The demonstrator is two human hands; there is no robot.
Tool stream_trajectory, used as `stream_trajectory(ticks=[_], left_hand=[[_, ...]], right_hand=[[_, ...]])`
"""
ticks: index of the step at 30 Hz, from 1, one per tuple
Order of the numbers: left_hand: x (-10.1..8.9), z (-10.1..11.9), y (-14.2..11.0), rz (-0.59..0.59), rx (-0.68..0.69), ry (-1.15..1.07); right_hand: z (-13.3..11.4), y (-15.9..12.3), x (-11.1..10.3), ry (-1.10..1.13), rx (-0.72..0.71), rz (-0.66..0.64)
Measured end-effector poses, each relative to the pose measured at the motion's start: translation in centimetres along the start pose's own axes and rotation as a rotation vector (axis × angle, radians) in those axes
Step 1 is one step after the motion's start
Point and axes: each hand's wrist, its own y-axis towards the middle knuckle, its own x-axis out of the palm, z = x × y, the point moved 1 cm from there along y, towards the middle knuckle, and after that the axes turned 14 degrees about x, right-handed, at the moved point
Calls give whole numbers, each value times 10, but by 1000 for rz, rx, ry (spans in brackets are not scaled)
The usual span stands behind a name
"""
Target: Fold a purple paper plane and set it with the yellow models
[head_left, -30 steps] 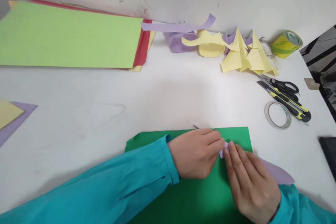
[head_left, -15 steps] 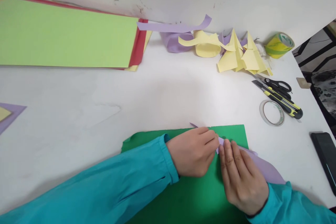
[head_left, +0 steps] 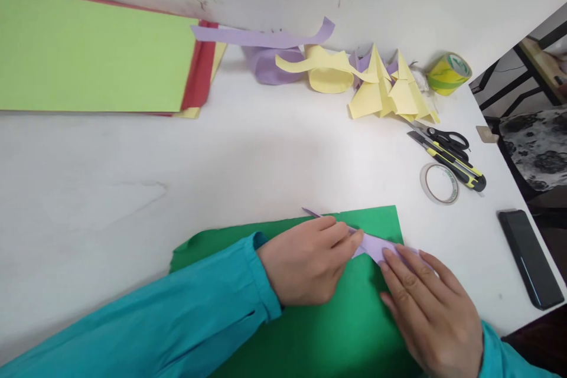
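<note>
Folded purple paper [head_left: 374, 246] lies across the top right part of a green sheet [head_left: 328, 336]. My left hand [head_left: 312, 261] is closed, pinching the left part of the purple paper between thumb and fingers. A thin purple tip [head_left: 310, 211] sticks out beyond its knuckles. My right hand [head_left: 436, 310] lies with fingers stretched out on the right part of the same paper, pressing it down. Its palm and fingers cover much of that end.
Coloured sheets [head_left: 97, 53] are stacked at the back left. Along the wall stand a purple paper loop [head_left: 270, 68], a yellow paper loop [head_left: 330, 80], folded yellow paper cones [head_left: 376, 91] and yellow tape [head_left: 449, 74]. Scissors [head_left: 454, 140], a utility knife [head_left: 452, 162], a tape roll [head_left: 440, 183] and a phone [head_left: 529, 260] lie right.
My right hand has slid rightward along the purple paper, so more of it shows between my hands. My left hand keeps its pinch. The whole view has shifted to the right.
</note>
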Motion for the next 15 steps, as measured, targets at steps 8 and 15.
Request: stream_trajectory(ticks=[8, 15], left_hand=[[1, -1, -1, 26, 14, 24], [0, 2, 0, -15, 27, 75]], right_hand=[[10, 20, 6, 27, -26, -138], [1, 3, 20, -62, -73, -93]])
